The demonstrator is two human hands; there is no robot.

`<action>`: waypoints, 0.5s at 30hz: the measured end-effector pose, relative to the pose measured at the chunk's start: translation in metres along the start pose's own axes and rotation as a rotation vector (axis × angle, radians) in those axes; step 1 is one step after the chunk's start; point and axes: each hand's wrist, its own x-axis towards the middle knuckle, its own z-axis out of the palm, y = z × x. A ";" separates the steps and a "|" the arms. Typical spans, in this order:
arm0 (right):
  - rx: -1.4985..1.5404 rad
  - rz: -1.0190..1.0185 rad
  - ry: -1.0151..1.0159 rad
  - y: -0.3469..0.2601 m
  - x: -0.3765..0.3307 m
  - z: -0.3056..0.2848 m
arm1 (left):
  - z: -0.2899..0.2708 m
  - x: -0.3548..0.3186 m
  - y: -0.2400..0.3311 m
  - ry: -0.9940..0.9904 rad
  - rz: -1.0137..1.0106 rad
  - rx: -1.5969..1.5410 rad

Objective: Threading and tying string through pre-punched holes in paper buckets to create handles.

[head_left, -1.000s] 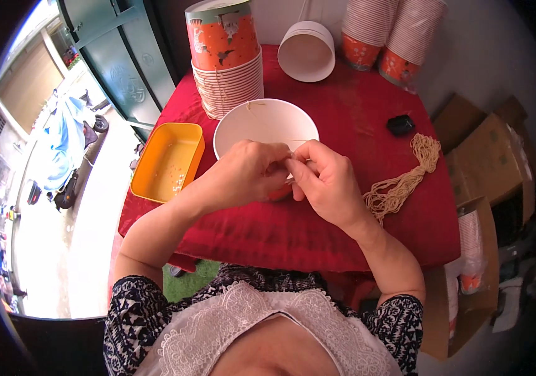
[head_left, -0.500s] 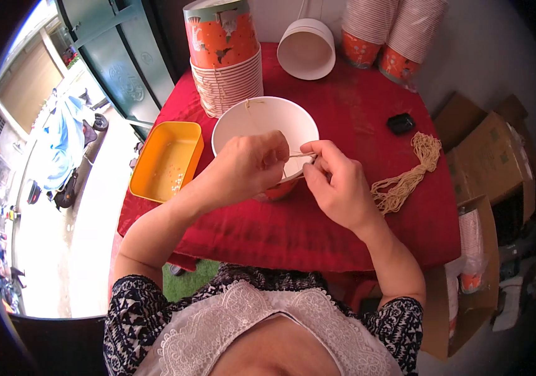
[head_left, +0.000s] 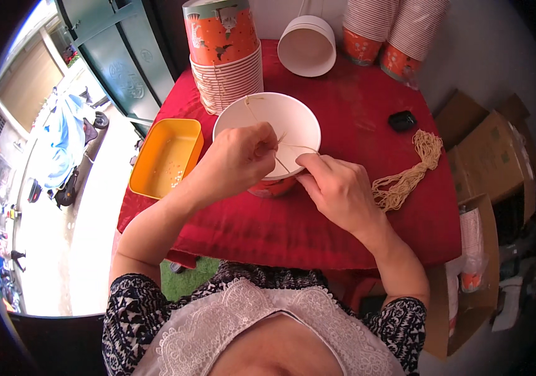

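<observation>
A paper bucket (head_left: 299,119), white inside and orange outside, stands upright on the table in front of me. Over its mouth, my left hand (head_left: 246,156) pinches a thin beige string (head_left: 294,146) between closed fingertips. From there the string stretches to the right part of the rim, and another piece runs up to a knot at the far rim. My right hand (head_left: 340,188) is closed on the bucket's near right rim, thumb and forefinger pressed against it. A bundle of similar beige string (head_left: 412,172) lies to the right.
A red cloth covers the table (head_left: 230,241). Farther back stand a tall stack of buckets (head_left: 227,75), a bucket on its side (head_left: 307,50) and wrapped stacks (head_left: 399,62). A yellow tray (head_left: 168,156) sits left, a small black object (head_left: 401,121) right. Cardboard boxes (head_left: 490,163) flank the table.
My right hand has come down from the string onto the bucket's rim. My left hand has shifted slightly left, and the string now spreads between hand and rim.
</observation>
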 end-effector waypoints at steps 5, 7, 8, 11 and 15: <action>0.023 -0.140 0.103 0.015 0.006 0.012 | -0.004 0.002 0.000 0.019 0.012 0.031; 0.005 -0.157 0.125 0.022 0.007 0.017 | -0.005 0.004 0.000 0.025 0.001 0.026; -0.016 -0.171 0.147 0.025 0.008 0.020 | -0.005 0.005 -0.001 0.017 -0.014 0.002; -0.039 -0.213 0.220 0.036 0.013 0.026 | -0.006 0.010 0.003 0.020 -0.033 -0.005; -0.113 -0.301 0.296 0.058 0.019 0.037 | 0.006 0.016 0.004 0.112 0.112 0.123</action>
